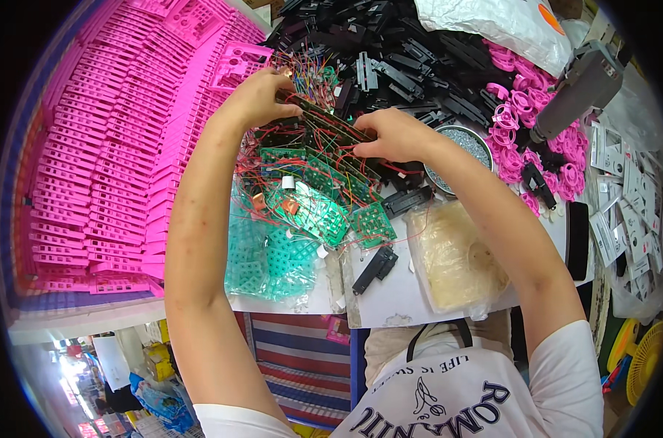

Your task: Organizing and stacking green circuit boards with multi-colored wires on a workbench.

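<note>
Between my hands is a dark circuit board (331,123) with red wires, slanting down from left to right. My left hand (262,101) is closed on its far left end, thumb toward me. At the other end, the fingers and thumb of my right hand (391,136) pinch its edge. Beneath and nearer me lies a tangle of green circuit boards (311,213) with red and multicoloured wires. A smaller green board (373,225) sits at the pile's near right. My fingertips are partly hidden by the wires.
Stacked pink plastic housings (105,168) fill the left. Black plastic parts (448,69) heap at the back. On the right are a tin of screws (485,150), pink rings (518,120) and a grey power screwdriver (580,91). Teal silicone sheets (269,259) and a yellowish bag (455,255) lie nearer.
</note>
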`<control>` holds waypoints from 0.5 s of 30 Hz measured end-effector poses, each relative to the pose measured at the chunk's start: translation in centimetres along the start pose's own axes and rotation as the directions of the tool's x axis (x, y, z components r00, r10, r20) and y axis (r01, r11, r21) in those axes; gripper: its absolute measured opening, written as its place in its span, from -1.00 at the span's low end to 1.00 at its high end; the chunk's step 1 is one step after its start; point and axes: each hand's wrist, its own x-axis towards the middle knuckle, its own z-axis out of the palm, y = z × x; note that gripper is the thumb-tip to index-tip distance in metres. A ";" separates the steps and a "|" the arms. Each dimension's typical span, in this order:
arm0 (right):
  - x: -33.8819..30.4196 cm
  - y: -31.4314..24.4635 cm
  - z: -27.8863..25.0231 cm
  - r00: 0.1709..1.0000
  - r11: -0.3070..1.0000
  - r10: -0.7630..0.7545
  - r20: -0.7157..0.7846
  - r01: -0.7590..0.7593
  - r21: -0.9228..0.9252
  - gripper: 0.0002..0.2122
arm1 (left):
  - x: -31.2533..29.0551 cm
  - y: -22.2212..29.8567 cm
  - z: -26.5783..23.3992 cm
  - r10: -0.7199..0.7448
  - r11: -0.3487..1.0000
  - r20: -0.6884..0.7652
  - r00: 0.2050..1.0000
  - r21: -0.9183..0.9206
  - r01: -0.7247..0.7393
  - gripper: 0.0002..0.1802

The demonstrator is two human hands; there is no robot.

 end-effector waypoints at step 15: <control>-0.7 1.4 4.0 0.903 0.991 -0.061 -0.425 0.106 0.082 -0.63 | -2.7 0.3 1.2 -0.014 0.999 -0.192 0.981 0.034 0.021 -0.61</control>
